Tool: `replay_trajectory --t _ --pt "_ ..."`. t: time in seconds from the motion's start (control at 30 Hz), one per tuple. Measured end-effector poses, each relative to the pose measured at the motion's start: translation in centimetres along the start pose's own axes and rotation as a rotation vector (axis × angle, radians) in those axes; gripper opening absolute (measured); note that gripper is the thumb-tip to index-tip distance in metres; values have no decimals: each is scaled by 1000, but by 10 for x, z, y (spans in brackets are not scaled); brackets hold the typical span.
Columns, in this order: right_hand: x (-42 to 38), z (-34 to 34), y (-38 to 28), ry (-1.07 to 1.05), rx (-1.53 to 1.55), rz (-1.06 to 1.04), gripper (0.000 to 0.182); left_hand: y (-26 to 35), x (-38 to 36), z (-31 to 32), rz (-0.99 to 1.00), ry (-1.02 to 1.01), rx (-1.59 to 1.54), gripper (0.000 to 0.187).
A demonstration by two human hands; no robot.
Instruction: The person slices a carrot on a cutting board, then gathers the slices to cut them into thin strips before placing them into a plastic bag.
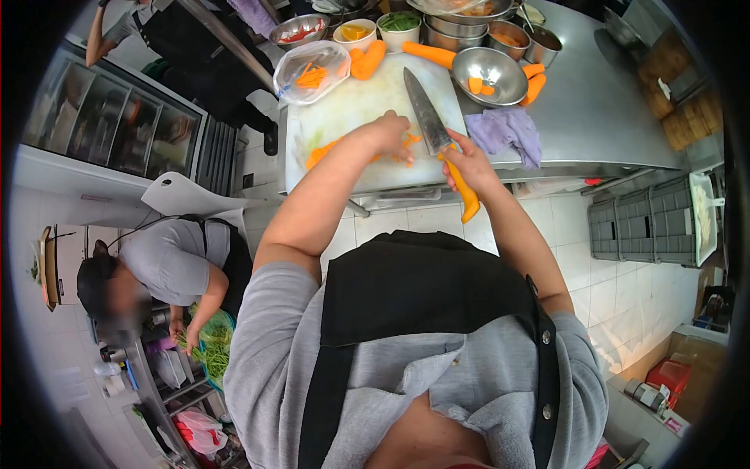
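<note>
My right hand (466,162) grips a large knife (426,109) by its yellow handle, with the blade angled up and left over the white cutting board (363,102). To the left of the knife, my left hand (391,137) reaches over the board with its fingers spread and bent downward. Orange carrot shreds (410,141) lie by its fingertips, and more carrot pieces (322,153) lie at the board's left side, partly behind my left forearm. A plastic bag with carrot strips (312,74) rests at the board's upper left.
Behind the board stand a metal bowl (500,66) with carrot pieces, whole carrots (369,59) and several food containers. A purple cloth (506,134) lies right of the board. One person (172,258) handles greens at lower left; another stands at upper left.
</note>
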State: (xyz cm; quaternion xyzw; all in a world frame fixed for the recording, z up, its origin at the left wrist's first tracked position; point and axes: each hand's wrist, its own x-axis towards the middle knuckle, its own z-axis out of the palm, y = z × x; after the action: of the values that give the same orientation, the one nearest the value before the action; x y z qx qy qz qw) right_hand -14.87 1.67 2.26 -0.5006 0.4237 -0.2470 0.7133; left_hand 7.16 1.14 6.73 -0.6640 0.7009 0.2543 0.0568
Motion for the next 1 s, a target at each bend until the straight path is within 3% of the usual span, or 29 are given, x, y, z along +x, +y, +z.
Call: replay_trajectory --t 0.13,0.23,0.43,0.53,0.73,0.93,1.0 --pt "1 0 0 25 29 4 66 15 -2 16 -31 46 103 81" --pt "1 -1 1 59 51 1 66 9 5 22 -5 70 -33 77" --pt "3 -1 3 45 64 -9 67 -3 29 20 31 115 -33 46" --pt "3 -2 4 51 70 -10 69 -6 43 19 140 66 49 28" --pt "6 -2 8 54 67 -34 71 4 40 22 238 32 152 20" --pt "3 0 3 66 46 -21 71 -14 35 10 347 85 -10 19" --pt "2 1 2 71 48 -13 71 -38 39 -2 349 189 -193 19"
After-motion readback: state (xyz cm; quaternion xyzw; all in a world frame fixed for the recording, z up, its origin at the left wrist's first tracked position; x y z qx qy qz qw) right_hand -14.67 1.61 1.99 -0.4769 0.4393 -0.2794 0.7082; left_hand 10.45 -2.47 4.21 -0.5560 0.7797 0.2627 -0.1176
